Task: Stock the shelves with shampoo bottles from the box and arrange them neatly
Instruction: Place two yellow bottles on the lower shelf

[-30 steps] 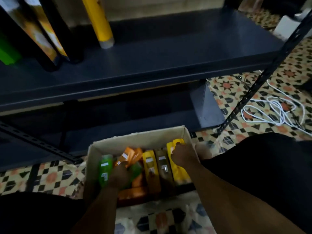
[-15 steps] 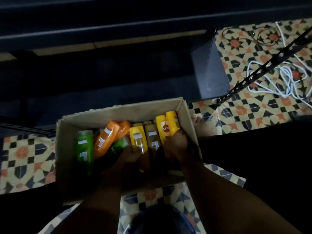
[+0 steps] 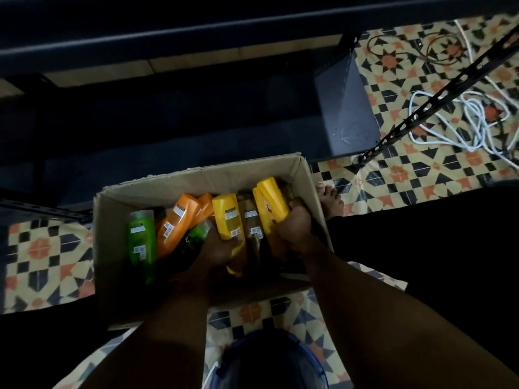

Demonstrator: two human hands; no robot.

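Both hands were in the cardboard box (image 3: pixel 196 181) on the tiled floor (image 3: pixel 421 169), in front of the dark shelves (image 3: pixel 168 29). Left hand (image 3: pixel 217 249) gripped the lower end of a yellow bottle (image 3: pixel 227 217). Right hand (image 3: pixel 295 228) was wrapped round another yellow bottle (image 3: pixel 269 204) by the box's right wall. Green bottle (image 3: pixel 141 242) and orange bottle (image 3: pixel 177 223) lay loose on the left side.
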